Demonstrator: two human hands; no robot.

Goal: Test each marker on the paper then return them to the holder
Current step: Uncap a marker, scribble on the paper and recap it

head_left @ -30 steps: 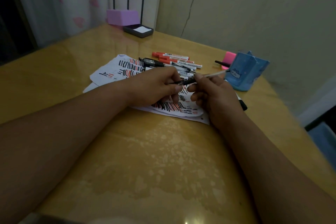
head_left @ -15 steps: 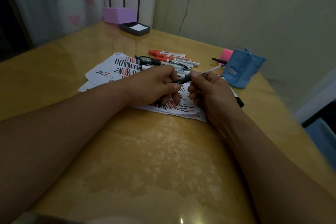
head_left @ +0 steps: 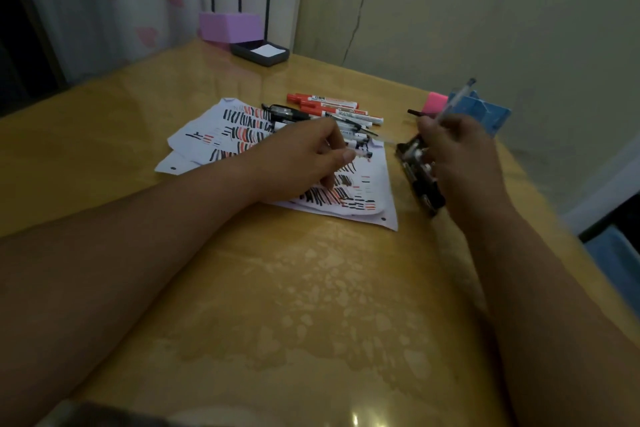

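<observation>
My right hand (head_left: 460,152) grips a slim clear pen (head_left: 453,102), lifted and slanting up over the front of the blue holder (head_left: 491,118) at the table's right edge. My left hand (head_left: 304,156) rests on the paper (head_left: 375,199), which is covered in black and red strokes; its fingers are loosely curled, the thumb tip beside a white marker (head_left: 362,153), and I see nothing gripped. Red markers (head_left: 329,107) and black ones (head_left: 287,112) lie in a row behind the paper. Blurred black markers (head_left: 417,177) lie on the table by my right hand.
A pink block (head_left: 434,102) sits left of the holder. At the far corner stand a purple box (head_left: 230,26) and a dark tray with a white pad (head_left: 261,52). The table's right edge (head_left: 554,204) runs close past the holder.
My hands were together on the pen over the paper. The right hand has carried it up and right to the holder; the left let go and stayed on the paper.
</observation>
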